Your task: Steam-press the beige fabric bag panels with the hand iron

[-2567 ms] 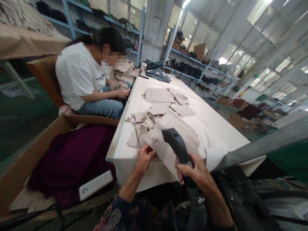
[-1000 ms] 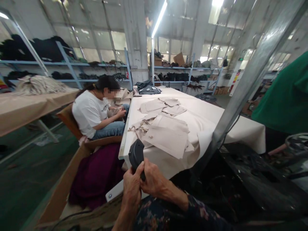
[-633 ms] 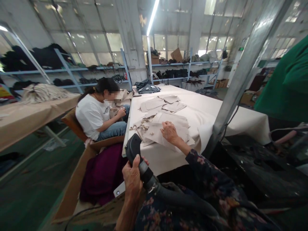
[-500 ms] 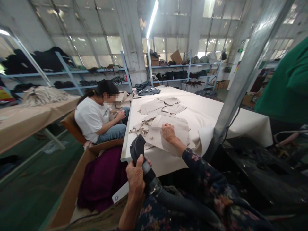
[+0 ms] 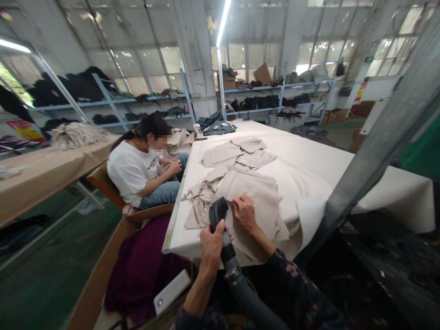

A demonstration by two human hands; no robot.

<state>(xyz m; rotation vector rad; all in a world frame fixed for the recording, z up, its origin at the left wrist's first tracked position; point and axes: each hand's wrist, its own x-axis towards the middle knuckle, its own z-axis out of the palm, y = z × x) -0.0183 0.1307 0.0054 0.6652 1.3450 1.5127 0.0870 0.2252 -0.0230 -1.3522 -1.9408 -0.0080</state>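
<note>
My left hand (image 5: 211, 246) is wrapped round the neck of a black nozzle (image 5: 218, 211) fitted to a grey corrugated hose (image 5: 244, 288). The nozzle's angled head is over the table's near edge, close to my right hand (image 5: 244, 213). That hand's fingers are closed on the edge of a beige fabric piece (image 5: 237, 233), which hangs toward me past the table edge. Stacked beige fabric pieces (image 5: 263, 188) lie beneath and behind it. Left of the stack is a tangle of tan cords or straps (image 5: 199, 195). The nozzle's mouth cannot be seen clearly.
A seated co-worker (image 5: 132, 172) is at the table's left side. More fabric pieces (image 5: 237, 153) lie farther back on the cream-covered table (image 5: 302, 153). A metal post (image 5: 364, 174) rises at the right. A cardboard box (image 5: 92, 270) holding purple cloth (image 5: 142, 266) stands at the lower left.
My left hand has brought the nozzle up and right, next to my right hand. The fabric edge in my right hand has turned toward the nozzle. The view has shifted slightly.
</note>
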